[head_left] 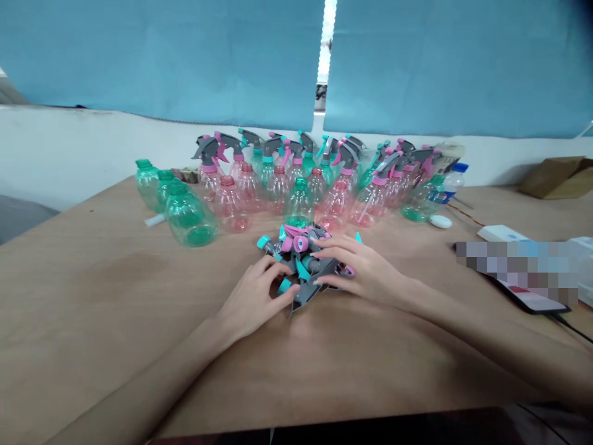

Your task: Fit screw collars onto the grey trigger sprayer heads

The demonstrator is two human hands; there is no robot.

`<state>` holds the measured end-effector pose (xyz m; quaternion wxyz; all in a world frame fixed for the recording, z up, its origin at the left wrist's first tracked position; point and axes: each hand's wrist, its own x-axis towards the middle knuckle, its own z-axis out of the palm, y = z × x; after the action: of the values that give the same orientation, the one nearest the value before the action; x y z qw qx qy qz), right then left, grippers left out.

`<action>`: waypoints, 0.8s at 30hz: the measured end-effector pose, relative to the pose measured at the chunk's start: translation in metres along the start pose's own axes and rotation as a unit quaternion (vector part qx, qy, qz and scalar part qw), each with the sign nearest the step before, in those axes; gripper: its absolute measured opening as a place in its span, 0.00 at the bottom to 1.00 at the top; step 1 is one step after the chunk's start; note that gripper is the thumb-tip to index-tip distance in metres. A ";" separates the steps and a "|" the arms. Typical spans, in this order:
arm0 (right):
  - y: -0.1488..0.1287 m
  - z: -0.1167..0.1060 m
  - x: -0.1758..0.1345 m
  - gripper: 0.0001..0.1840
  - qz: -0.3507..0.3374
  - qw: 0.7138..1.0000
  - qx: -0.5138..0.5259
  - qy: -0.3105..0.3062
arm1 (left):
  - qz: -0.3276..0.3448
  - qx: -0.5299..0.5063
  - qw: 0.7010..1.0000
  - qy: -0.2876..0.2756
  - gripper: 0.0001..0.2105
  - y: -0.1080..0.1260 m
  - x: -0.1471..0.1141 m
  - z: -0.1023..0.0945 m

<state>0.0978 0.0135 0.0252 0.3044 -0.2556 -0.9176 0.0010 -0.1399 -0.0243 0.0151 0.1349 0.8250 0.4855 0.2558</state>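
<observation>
A loose pile of grey spray trigger heads (303, 267) with pink and teal parts lies on the table in front of me. My left hand (250, 298) cups the pile's near left side, thumb and fingers apart. Between them sits a teal collar (284, 286); no firm grip shows. From the right, my right hand (368, 270) rests its spread fingers on the heads, and it partly hides them. Just behind the pile stand a green bottle (299, 207) and a pink bottle (334, 207), both without spray heads.
Several spray bottles (209, 179) with heads stand at the back. Open green bottles (189, 216) are at the left. On the right are a labelled bottle with a blue cap (451, 183), a white oval object (441, 221), a phone (532, 300) with a cable, and a brown cardboard piece (558, 177).
</observation>
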 end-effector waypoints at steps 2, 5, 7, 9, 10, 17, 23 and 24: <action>0.000 0.009 -0.010 0.22 -0.015 1.000 -0.026 0.002 | 0.011 0.024 1.000 -0.009 0.11 0.000 0.000 0.001; 0.004 0.020 -0.019 0.24 -0.012 0.998 -0.054 -0.013 | 0.025 0.036 0.999 -0.015 0.10 0.001 0.000 0.000; 0.009 0.024 -0.020 0.25 0.000 0.998 -0.062 -0.024 | 0.038 0.036 0.998 -0.021 0.10 0.002 0.000 0.000; 0.012 0.025 -0.019 0.26 0.007 0.998 -0.061 -0.025 | 0.049 0.039 0.998 -0.025 0.11 0.002 0.000 -0.001; 0.013 0.025 -0.019 0.26 0.007 0.998 -0.059 -0.022 | 0.051 0.041 0.998 -0.025 0.11 0.002 0.000 -0.001; 0.013 0.027 -0.020 0.31 -0.005 0.997 -0.069 -0.018 | 0.034 0.040 0.998 -0.044 0.10 0.005 0.000 -0.003; 0.011 0.024 -0.024 0.34 -0.006 0.995 -0.096 -0.010 | 0.037 0.016 0.996 -0.081 0.15 0.007 -0.002 -0.004; 0.011 0.022 -0.026 0.34 -0.007 0.995 -0.095 0.002 | 0.035 0.010 0.995 -0.093 0.17 0.006 -0.002 -0.005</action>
<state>0.1085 0.0147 -0.0086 0.2804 -0.2770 -0.9148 -0.0884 -0.1395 -0.0292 0.0213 0.1622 0.8630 0.4445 0.1773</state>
